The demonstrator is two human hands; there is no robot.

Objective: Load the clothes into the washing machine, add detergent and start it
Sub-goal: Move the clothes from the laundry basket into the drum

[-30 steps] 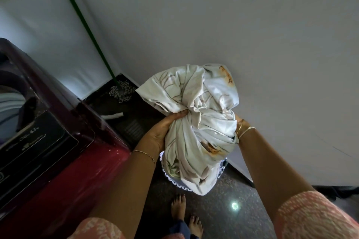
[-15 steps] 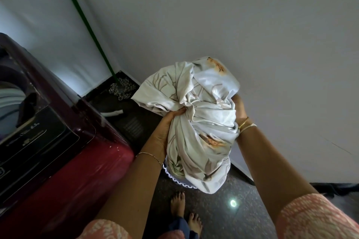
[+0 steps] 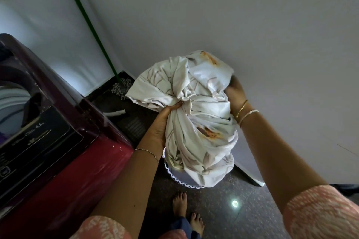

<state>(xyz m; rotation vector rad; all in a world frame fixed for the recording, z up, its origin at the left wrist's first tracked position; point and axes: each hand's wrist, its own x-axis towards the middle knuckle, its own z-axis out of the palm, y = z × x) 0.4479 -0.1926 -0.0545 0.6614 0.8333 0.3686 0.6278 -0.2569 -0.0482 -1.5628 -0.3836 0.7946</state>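
Two hands, left hand (image 3: pixel 163 122) and right hand (image 3: pixel 235 93), squeeze the crumpled white printed cloth bundle (image 3: pixel 196 118) tight; tuck loose ends before swinging it over the dark red top-loading washing machine (image 3: pixel 64 141).

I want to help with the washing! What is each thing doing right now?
Bundled white sheet: bunched up, held in the air by both hands.
Left hand: fingers closed on the sheet.
Right hand: gripping the sheet's far side.
Washing machine: lid open, clothes inside.
Laundry basket: on the floor under the sheet.
Mop: leaning in the corner.
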